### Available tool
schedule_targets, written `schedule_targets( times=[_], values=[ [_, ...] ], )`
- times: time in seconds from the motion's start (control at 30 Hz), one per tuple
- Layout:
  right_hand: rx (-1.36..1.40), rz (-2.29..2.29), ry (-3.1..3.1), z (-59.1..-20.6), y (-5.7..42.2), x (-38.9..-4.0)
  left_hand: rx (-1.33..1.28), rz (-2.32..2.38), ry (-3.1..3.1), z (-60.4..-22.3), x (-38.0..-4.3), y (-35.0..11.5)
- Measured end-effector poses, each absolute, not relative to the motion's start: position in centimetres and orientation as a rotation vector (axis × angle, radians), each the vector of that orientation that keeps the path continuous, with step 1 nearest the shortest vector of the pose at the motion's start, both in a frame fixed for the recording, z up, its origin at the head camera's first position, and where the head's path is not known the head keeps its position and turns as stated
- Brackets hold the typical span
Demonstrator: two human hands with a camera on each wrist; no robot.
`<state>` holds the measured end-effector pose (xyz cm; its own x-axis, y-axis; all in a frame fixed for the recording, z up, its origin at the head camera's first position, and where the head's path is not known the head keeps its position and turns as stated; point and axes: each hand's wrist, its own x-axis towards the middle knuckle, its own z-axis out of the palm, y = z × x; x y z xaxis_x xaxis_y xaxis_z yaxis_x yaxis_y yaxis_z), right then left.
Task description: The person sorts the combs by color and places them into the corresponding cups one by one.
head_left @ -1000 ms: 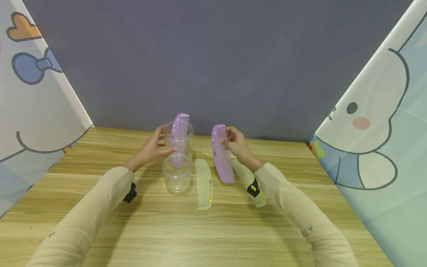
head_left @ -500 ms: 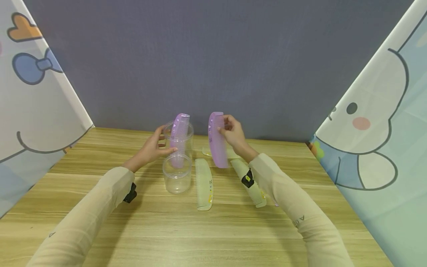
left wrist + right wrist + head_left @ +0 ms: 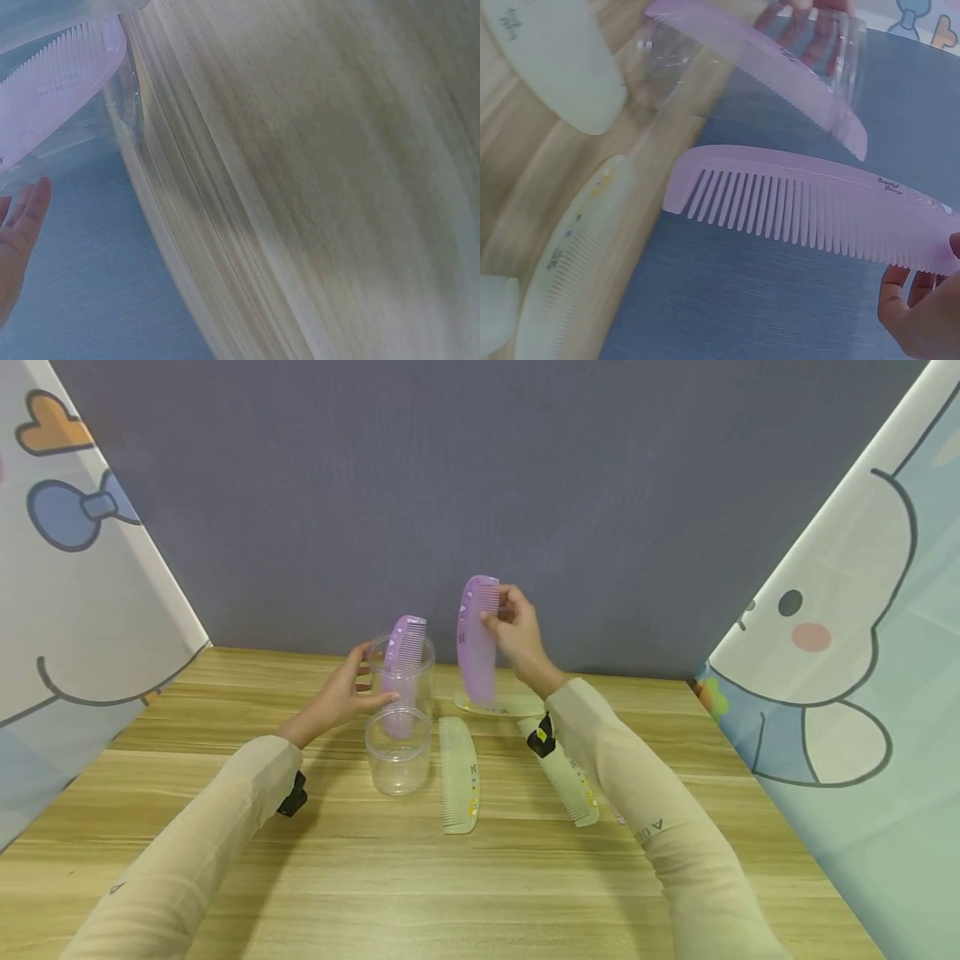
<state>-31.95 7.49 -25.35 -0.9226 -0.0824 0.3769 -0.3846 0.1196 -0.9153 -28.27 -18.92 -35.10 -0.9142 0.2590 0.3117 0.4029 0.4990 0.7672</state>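
Observation:
My left hand (image 3: pixel 347 692) holds the rear clear plastic cup (image 3: pixel 426 689), its fingers behind the left side and its thumb across the front. A purple comb (image 3: pixel 396 652) stands tilted in that cup, its top above the rim. In front sits a second clear cup (image 3: pixel 399 777). My right hand (image 3: pixel 519 631) pinches another purple comb (image 3: pixel 472 647) near its upper end and keeps it upright in the air, right of the cups. In the right wrist view the held comb (image 3: pixel 780 180) shows its full row of teeth.
Pale green combs lie on the wooden table (image 3: pixel 360 893): one upright comb (image 3: pixel 459 777) beside the front cup, one slanted comb (image 3: pixel 566 781) under the right forearm, one sideways comb (image 3: pixel 510 704) at the back. A purple tip (image 3: pixel 617 814) peeks out by the right sleeve. A grey wall (image 3: pixel 480 485) stands behind.
My right hand has lifted the purple comb off the table area, upward and slightly left. The left hand and the cups have stayed in place.

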Motion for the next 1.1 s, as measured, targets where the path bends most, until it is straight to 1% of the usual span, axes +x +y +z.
schedule_targets(
  times=[0.23, 0.33, 0.67, 1.1],
  values=[
    [0.453, 1.979, -2.013, -23.8, 6.7, -32.8, -0.581, -1.376, -2.594, -33.0, -26.4, -18.0],
    [0.466, 2.029, -1.952, -23.1, 6.4, -33.1, -0.576, -1.375, -2.599, -32.7, -26.1, -17.9],
    [0.557, 2.089, -1.792, -21.2, 5.7, -33.6, -0.569, -1.391, -2.578, -35.3, -28.6, -19.0],
    [0.598, 2.179, -1.713, -20.2, 3.9, -33.7, -0.586, -1.419, -2.558, -35.6, -28.8, -19.1]
  ],
)
